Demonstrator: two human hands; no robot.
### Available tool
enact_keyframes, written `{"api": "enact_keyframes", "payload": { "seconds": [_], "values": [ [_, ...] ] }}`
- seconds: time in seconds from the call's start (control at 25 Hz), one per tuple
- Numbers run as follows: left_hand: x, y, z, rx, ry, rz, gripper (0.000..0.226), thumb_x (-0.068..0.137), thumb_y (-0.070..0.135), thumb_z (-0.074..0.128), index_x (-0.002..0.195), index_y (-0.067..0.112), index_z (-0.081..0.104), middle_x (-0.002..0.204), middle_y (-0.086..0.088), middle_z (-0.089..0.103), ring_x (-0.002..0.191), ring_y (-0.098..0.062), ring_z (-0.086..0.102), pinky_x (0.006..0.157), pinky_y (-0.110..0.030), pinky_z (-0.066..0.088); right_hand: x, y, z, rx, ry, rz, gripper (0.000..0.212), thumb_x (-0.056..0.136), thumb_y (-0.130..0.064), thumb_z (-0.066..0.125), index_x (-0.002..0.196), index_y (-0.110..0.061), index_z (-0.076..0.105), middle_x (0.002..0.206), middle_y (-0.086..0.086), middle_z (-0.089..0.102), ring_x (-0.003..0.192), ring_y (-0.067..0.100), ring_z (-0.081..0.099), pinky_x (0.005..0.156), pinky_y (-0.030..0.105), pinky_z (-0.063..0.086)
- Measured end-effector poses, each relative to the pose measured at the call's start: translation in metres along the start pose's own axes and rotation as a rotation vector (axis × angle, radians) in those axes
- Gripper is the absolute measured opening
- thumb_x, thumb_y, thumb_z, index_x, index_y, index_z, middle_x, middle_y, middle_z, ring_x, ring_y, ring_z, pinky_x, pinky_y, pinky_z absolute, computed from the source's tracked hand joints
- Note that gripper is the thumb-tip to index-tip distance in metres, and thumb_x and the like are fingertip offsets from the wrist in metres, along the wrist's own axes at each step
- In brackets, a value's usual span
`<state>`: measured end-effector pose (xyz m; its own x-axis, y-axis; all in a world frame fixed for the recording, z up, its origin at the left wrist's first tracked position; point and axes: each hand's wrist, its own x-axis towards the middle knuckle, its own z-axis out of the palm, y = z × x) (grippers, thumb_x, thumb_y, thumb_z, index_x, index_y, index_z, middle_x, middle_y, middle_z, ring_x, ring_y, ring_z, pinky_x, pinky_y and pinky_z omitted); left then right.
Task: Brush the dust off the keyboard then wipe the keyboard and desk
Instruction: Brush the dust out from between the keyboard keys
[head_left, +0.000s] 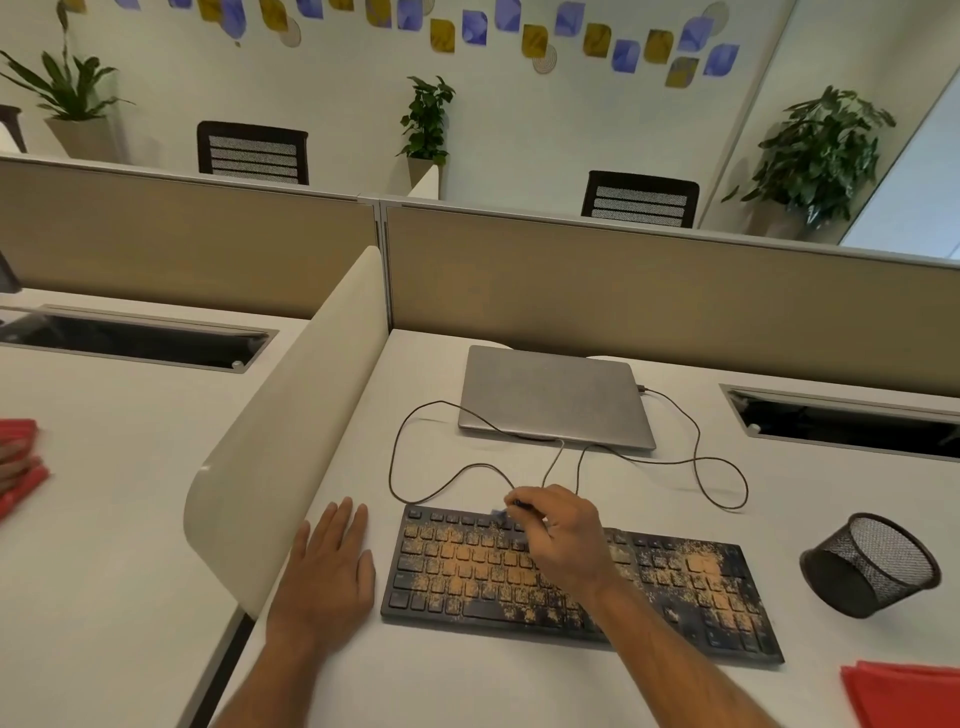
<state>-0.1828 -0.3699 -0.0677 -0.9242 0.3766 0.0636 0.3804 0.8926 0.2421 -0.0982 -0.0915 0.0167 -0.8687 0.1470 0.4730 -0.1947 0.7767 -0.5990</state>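
From the head camera, 1 black keyboard (582, 582) lies on the near part of the white desk (452, 686), its keys strewn with orange-tan dust (467, 564) that is thickest over the left half and in a patch at the right end. No lettering on the keys can be read.

The right hand (558, 535) is over the far edge of the keyboard, fingers curled around 1 small dark brush (511, 506) whose bluish tip touches the top row of keys. The left hand (330, 564) lies flat on the desk just left of the keyboard, fingers straight and together, holding nothing.

Beyond the keyboard sits 1 closed grey laptop (553, 397), with no logo legible on the lid. 1 thin cable (719, 480) loops across the desk between the laptop and the keyboard.

At the right, 1 black mesh cup (872, 564) lies tipped on its side, its mouth toward the camera; nothing shows inside it. 1 red cloth (909, 693) is at the near right corner, and more red fabric (21, 467) sits on the neighbouring desk at the far left.

A curved white divider (280, 431) stands on the left of the desk, and 2 beige partition panels (649, 291) run along the far side. Behind them are 2 black chair backs (253, 153) and 3 potted plants (427, 124).
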Motion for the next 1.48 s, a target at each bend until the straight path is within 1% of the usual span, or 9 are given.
{"api": "enact_keyframes", "payload": {
  "seconds": [0.16,0.32,0.44,0.6,0.8,0.92,1.04,1.28,1.48],
  "values": [
    [0.0,-0.001,0.002,-0.019,0.016,0.003,0.081,0.087,0.048,0.0,0.159,0.017,0.019,0.167,0.0,0.012,0.154,-0.013,0.003,0.123,-0.037,-0.007,0.004,-0.002,0.003,0.04,0.079,0.04,0.016,0.088,-0.018,0.063,0.102,-0.017,0.07,0.087,-0.012,0.067,0.081,0.0,0.058,0.069,0.018,0.05],
    [0.0,-0.002,0.003,-0.024,0.016,0.011,0.08,0.088,0.048,0.002,0.159,0.017,0.018,0.167,0.001,0.011,0.154,-0.013,0.002,0.124,-0.037,-0.006,0.004,-0.004,0.006,-0.013,-0.022,-0.011,0.015,0.088,-0.019,0.062,0.1,-0.019,0.071,0.086,-0.013,0.067,0.08,0.0,0.058,0.069,0.023,0.053],
    [0.0,-0.001,0.002,-0.029,0.031,0.012,0.08,0.088,0.048,0.002,0.159,0.016,0.019,0.167,0.001,0.012,0.154,-0.013,0.003,0.124,-0.038,-0.005,0.008,-0.002,0.005,0.028,0.058,0.028,0.014,0.088,-0.017,0.064,0.101,-0.018,0.071,0.087,-0.016,0.065,0.081,-0.002,0.057,0.069,0.019,0.051],
    [0.0,-0.003,0.003,-0.027,0.03,0.015,0.079,0.089,0.048,0.003,0.159,0.016,0.02,0.167,0.0,0.013,0.154,-0.014,0.005,0.124,-0.039,-0.004,0.011,-0.001,0.007,0.01,-0.071,0.037,0.016,0.089,-0.02,0.063,0.102,-0.023,0.071,0.088,-0.014,0.069,0.082,0.002,0.059,0.07,0.029,0.054],
    [0.0,-0.003,0.004,-0.019,0.051,0.02,0.075,0.092,0.046,0.009,0.158,0.016,0.025,0.166,-0.001,0.019,0.153,-0.015,0.01,0.123,-0.037,-0.004,0.02,-0.005,0.005,0.168,0.055,0.11,0.015,0.087,-0.017,0.067,0.1,-0.02,0.072,0.089,-0.012,0.07,0.084,0.008,0.062,0.07,0.034,0.055],
    [0.0,-0.002,0.002,-0.019,0.045,0.022,0.077,0.09,0.047,0.004,0.159,0.017,0.021,0.166,0.001,0.013,0.154,-0.013,0.005,0.122,-0.037,-0.007,0.027,-0.019,0.016,0.342,-0.005,0.201,0.018,0.086,-0.016,0.067,0.102,-0.024,0.073,0.093,-0.014,0.071,0.089,0.01,0.065,0.076,0.036,0.057],
    [-0.001,-0.002,0.002,-0.008,0.058,0.017,0.074,0.092,0.045,0.01,0.157,0.015,0.028,0.165,-0.002,0.022,0.153,-0.016,0.014,0.122,-0.037,-0.003,0.034,-0.033,0.033,0.409,-0.086,0.201,0.018,0.086,-0.014,0.068,0.099,-0.024,0.075,0.094,-0.014,0.072,0.092,0.008,0.065,0.082,0.033,0.056],
    [-0.001,-0.002,0.003,-0.016,0.05,0.01,0.072,0.093,0.045,0.013,0.156,0.015,0.033,0.163,-0.003,0.026,0.152,-0.018,0.018,0.125,-0.043,0.009,0.04,-0.043,0.052,0.286,-0.225,0.173,0.015,0.086,-0.02,0.067,0.098,-0.027,0.074,0.087,-0.019,0.07,0.082,0.002,0.065,0.077,0.03,0.056],
    [-0.001,-0.002,0.002,-0.02,0.056,0.014,0.074,0.092,0.046,0.01,0.157,0.016,0.03,0.165,-0.002,0.022,0.153,-0.017,0.014,0.125,-0.043,0.007,0.05,-0.034,0.031,-0.078,-0.262,0.035,0.015,0.09,-0.024,0.057,0.098,-0.028,0.07,0.083,-0.01,0.068,0.074,0.005,0.054,0.067,0.027,0.046]
  ]
}}
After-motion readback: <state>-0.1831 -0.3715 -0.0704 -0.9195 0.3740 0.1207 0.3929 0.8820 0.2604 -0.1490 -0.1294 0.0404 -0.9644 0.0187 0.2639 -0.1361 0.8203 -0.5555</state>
